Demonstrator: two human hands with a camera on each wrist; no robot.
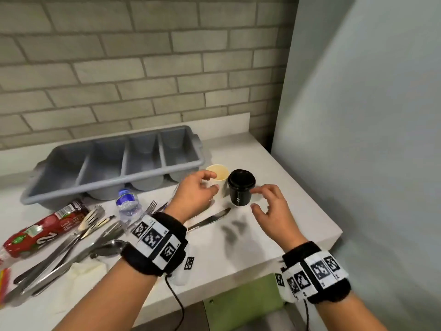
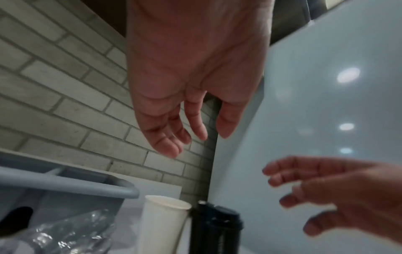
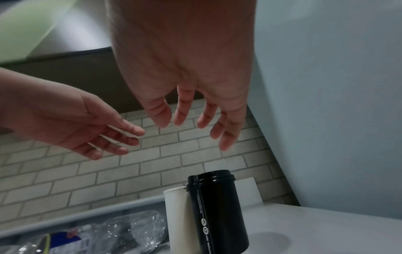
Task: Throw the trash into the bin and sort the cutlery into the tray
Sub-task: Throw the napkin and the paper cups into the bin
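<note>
A white paper cup [image 1: 218, 174] and a black lidded cup [image 1: 241, 187] stand upright side by side on the white counter [image 1: 298, 211], in front of the grey four-compartment tray [image 1: 114, 163]. My left hand [image 1: 202, 187] hovers just left of the white cup [image 2: 161, 223], fingers loosely spread, holding nothing. On the other side, my right hand [image 1: 265, 199] hangs beside the black cup [image 3: 217, 211], fingers apart and empty. Both hands are above the cups in the wrist views. Forks, spoons and knives [image 1: 71, 244] lie in a heap at the left; one knife [image 1: 210, 219] lies below the cups.
A small clear water bottle [image 1: 127, 204] and a red-labelled bottle [image 1: 40, 230] lie left of the cups, a white napkin [image 1: 83, 268] near the counter's front. A brick wall runs behind, a pale panel [image 1: 370, 139] to the right. Something green [image 1: 248, 297] sits below the counter edge.
</note>
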